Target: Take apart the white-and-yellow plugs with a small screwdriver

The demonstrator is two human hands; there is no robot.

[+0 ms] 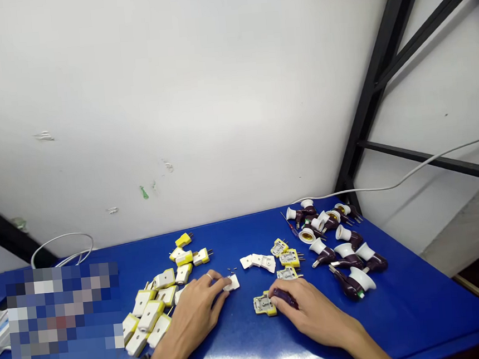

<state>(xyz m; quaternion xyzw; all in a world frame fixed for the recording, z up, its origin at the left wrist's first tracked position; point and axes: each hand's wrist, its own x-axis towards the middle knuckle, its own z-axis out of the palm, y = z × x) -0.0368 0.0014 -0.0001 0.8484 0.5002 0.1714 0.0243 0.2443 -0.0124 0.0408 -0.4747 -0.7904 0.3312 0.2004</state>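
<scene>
My left hand (196,312) lies on the blue table (422,309) with its fingertips pressed on a small white plug cover (233,283). My right hand (307,307) is curled around a dark purple handle (284,297), seemingly a small screwdriver, right beside an opened yellow plug half (264,304). Two more white covers (259,262) and some tiny screws (232,270) lie just beyond my hands. Further opened yellow plug halves (287,258) sit beyond my right hand.
A pile of yellow-and-white plugs (158,306) lies left of my left hand. Several purple-and-white lamp sockets (337,238) are heaped at the right rear. White cables (61,245) run along the white wall. A black metal frame (381,77) stands at right.
</scene>
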